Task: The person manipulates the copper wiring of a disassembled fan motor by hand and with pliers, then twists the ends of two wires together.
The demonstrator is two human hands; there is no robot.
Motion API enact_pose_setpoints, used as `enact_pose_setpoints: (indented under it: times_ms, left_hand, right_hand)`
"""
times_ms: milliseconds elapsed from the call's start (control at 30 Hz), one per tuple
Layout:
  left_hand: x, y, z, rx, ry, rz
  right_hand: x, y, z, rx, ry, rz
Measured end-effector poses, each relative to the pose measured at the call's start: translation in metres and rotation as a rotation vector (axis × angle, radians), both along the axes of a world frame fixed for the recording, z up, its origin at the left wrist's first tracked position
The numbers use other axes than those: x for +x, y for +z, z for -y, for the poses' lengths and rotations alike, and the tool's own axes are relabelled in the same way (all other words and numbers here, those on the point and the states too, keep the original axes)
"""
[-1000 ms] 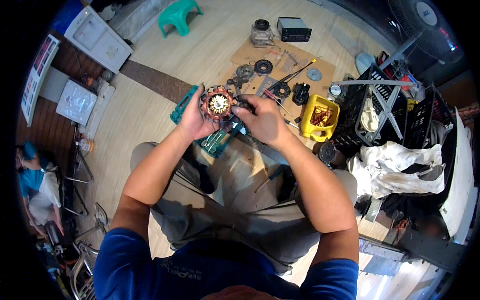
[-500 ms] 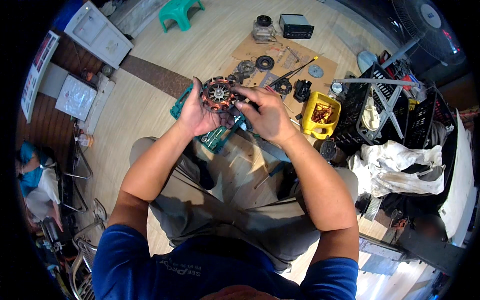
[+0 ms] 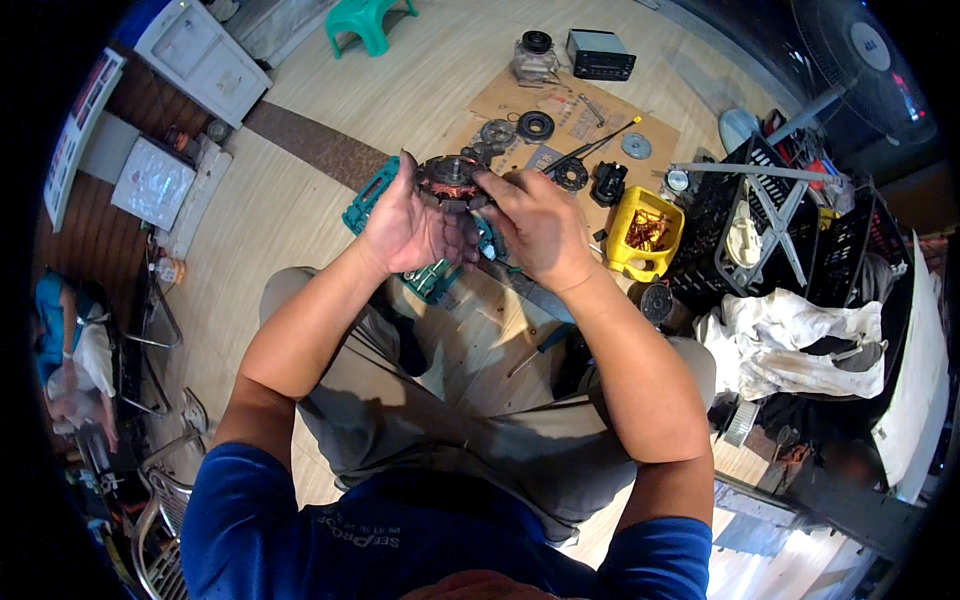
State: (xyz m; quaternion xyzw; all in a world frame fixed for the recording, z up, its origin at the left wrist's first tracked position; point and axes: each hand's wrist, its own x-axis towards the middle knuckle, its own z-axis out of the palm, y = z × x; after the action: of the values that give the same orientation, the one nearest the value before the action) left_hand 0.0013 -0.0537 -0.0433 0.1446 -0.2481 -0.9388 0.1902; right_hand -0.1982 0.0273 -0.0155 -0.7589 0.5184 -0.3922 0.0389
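Between my hands is a round motor part (image 3: 449,184) with copper windings around its rim and a shaft standing up from its middle. It is tilted, so its side shows. My left hand (image 3: 402,228) is wrapped round its left side and underneath, thumb up along the edge. My right hand (image 3: 548,232) grips its right edge with thumb and fingers; some fingertips are hidden. Below the hands lies a green tool case (image 3: 428,284), partly covered by my left hand and arm.
Beyond, a cardboard sheet (image 3: 655,139) bears a black ring (image 3: 535,125) and other parts. To the right stand a cut-open yellow container (image 3: 638,262) of copper-coloured pieces, a black crate (image 3: 705,235) and a fan (image 3: 868,46). A screwdriver (image 3: 553,338) lies before me. Another person (image 3: 75,340) is at far left.
The motor part has been tipped from facing me to showing its side, and it has shifted slightly right. Both hands stay on it. The view has moved a little.
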Motion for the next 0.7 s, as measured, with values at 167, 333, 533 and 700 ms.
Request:
enact_pose_setpoints:
  times_ms: [167, 333, 533, 700]
  left_hand:
    - [0.000, 0.004, 0.005, -0.074, -0.153, 0.084]
    - [-0.002, 0.016, -0.001, -0.076, -0.116, 0.203]
    - [-0.011, 0.013, -0.006, -0.057, 0.070, 0.220]
    - [-0.011, 0.011, -0.005, -0.104, 0.138, 0.197]
  right_hand:
    - [-0.001, 0.002, 0.004, -0.128, 0.000, 0.045]
    - [-0.001, -0.002, 0.004, 0.107, 0.131, 0.186]
    - [-0.001, -0.011, 0.008, 0.152, 0.116, 0.340]
    - [0.004, -0.013, 0.012, 0.294, 0.016, 0.446]
